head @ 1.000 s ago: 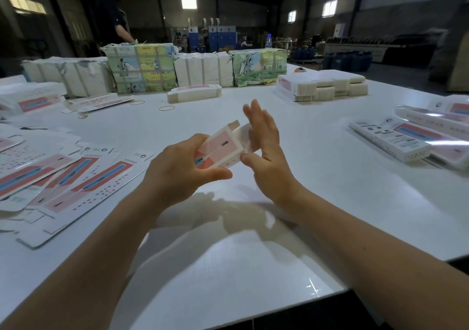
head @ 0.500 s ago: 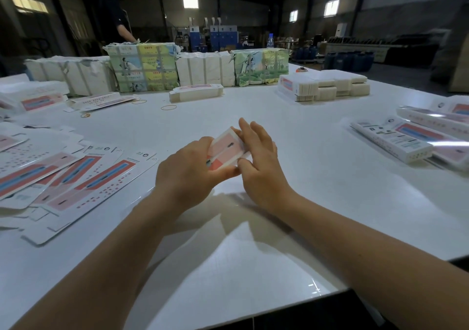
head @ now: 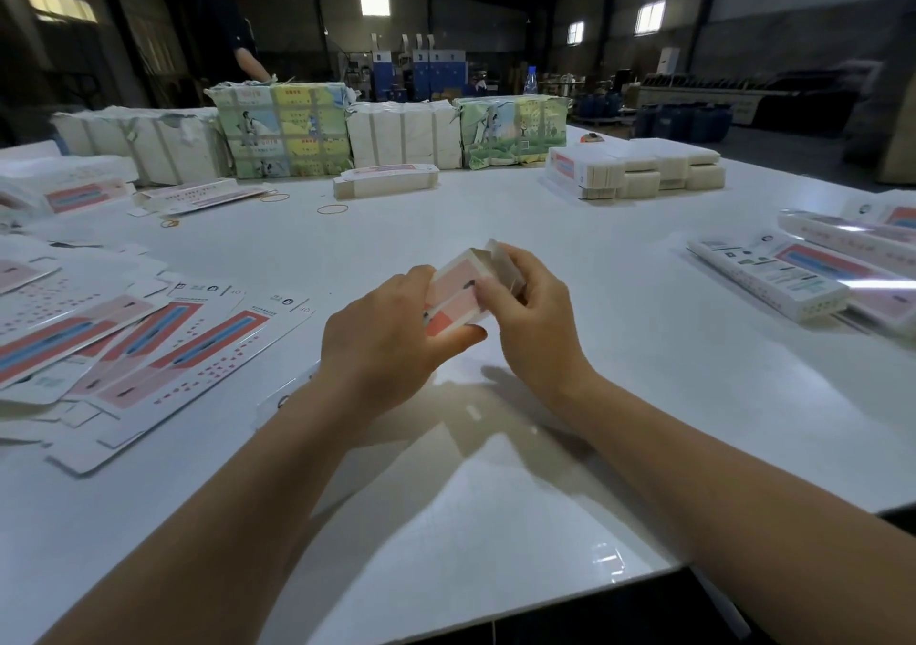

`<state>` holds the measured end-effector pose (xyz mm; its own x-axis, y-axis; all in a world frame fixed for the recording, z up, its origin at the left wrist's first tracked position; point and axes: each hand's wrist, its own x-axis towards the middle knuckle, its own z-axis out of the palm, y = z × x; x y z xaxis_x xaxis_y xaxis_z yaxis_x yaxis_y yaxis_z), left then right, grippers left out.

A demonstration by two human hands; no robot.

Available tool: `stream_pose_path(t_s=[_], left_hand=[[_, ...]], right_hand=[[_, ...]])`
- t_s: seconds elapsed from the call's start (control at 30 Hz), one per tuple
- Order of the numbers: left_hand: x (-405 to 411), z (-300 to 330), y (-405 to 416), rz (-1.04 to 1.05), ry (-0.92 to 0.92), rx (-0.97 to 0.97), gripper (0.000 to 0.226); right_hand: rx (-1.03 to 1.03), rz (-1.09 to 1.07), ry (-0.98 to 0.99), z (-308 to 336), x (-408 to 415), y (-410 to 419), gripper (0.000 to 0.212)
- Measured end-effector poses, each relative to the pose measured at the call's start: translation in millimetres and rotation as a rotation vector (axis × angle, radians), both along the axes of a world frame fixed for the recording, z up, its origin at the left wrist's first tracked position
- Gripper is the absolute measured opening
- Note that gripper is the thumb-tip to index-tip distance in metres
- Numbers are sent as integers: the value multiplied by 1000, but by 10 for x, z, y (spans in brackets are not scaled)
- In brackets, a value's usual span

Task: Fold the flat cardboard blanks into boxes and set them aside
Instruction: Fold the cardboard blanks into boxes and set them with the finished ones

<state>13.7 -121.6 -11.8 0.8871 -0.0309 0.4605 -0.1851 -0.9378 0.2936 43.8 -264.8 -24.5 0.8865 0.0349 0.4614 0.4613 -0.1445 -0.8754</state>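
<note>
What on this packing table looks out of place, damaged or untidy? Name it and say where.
Rubber bands lie loose on the table by the far bundles. The wrapper on the white bundle far left is torn. The flat blanks at left are fanned unevenly. Otherwise orderly.

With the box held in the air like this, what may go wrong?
The half-folded box is held above the table by both hands; the right hand works its open end flap, which may crease or tear. The left hand grips only one end, so the box might slip.
</note>
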Motion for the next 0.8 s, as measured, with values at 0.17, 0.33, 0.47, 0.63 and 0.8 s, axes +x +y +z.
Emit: stream_pose_path(t_s=[0.17, 0.33, 0.47, 0.63, 0.8], left_hand=[[-8, 9, -48, 57, -58, 109, 54], [6, -27, -74, 115, -81, 173, 53], [30, -49, 31, 113, -100, 190, 56], [28, -52, 96, 83, -154, 190, 60], [17, -26, 87, 40, -197, 132, 61]], right_hand=[[-262, -137, -226, 2, -83, 51, 35], [-366, -128, -273, -16, -106, 74, 29], [4, 42, 9, 45, -109, 87, 25], [440, 298, 361, 130, 31, -6, 23], [376, 234, 239, 115, 71, -33, 24]])
